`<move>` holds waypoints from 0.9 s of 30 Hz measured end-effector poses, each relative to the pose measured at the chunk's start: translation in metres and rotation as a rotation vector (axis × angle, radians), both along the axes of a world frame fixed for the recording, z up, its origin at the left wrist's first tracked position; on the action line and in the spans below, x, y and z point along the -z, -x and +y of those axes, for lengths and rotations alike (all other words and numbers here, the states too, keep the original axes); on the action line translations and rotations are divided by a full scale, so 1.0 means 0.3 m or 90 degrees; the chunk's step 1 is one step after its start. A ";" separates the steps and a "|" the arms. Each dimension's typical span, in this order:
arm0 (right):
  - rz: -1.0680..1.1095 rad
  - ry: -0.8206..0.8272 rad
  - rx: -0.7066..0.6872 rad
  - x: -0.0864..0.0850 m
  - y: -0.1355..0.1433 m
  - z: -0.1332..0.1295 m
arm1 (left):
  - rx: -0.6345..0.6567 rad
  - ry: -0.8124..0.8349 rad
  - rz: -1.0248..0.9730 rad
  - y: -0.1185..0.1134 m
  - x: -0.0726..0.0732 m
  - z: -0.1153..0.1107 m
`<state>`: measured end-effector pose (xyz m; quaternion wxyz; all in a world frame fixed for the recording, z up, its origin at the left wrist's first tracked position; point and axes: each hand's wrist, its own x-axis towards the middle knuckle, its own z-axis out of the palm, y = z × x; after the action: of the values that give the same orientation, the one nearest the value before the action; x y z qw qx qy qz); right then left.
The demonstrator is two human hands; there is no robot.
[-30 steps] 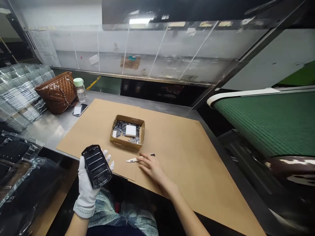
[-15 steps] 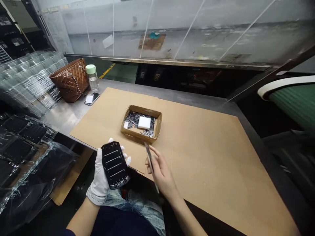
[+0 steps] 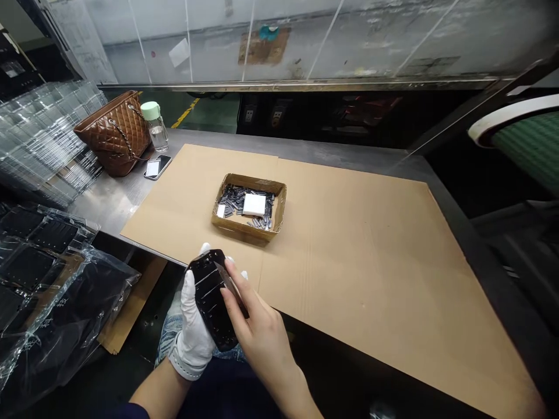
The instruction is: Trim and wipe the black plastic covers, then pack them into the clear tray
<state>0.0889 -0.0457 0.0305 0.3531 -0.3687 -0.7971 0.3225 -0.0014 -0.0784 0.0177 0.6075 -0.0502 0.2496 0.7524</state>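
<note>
My left hand (image 3: pixel 193 326), in a white glove, holds a black ribbed plate (image 3: pixel 209 297) with rounded corners, tilted up above my lap. Bare and bent over the plate's right side, my right hand (image 3: pixel 257 320) pinches a thin, flat metallic tool (image 3: pixel 230 284); its tip is at the plate's upper ribs. Beyond both hands stands a shallow cardboard box (image 3: pixel 248 234) with many small dark strips (image 3: pixel 233 198), a white block (image 3: pixel 254 205) and a smaller white piece (image 3: pixel 220 210) inside.
Brown cardboard (image 3: pixel 349 250) covers much of the grey table (image 3: pixel 305 150). At the back left are a brown bag (image 3: pixel 114 134), a bottle (image 3: pixel 156 128) and a phone (image 3: pixel 164 163). Clear trays (image 3: pixel 48 139) and plastic-wrapped black parts (image 3: pixel 32 265) stand at the left.
My right hand has moved left with the tool, from beside the plate to over its face. My left hand and the plate have shifted slightly right. The camera view has also shifted.
</note>
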 end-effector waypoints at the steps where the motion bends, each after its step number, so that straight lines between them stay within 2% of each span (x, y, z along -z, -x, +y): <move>1: -0.005 -0.005 0.000 0.000 0.000 -0.001 | 0.012 0.000 -0.006 0.000 0.000 0.000; 4: -0.013 -0.010 -0.002 0.004 0.004 -0.003 | 0.039 -0.001 -0.021 -0.001 0.001 0.001; 11: -0.028 -0.007 -0.004 0.003 0.006 0.003 | 0.000 0.008 0.008 -0.001 -0.006 0.001; 18: -0.048 -0.021 -0.043 0.003 0.004 0.006 | 0.027 0.055 0.001 0.007 0.019 -0.011; 24: 0.071 0.172 -0.054 -0.001 -0.003 0.006 | -0.003 0.011 0.065 0.000 0.003 -0.004; 27: 0.092 0.155 -0.034 -0.010 -0.001 0.009 | -0.017 -0.006 0.071 -0.004 0.000 -0.002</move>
<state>0.0891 -0.0429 0.0334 0.3537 -0.3631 -0.7343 0.4515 -0.0003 -0.0792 0.0178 0.5827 -0.0089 0.2789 0.7633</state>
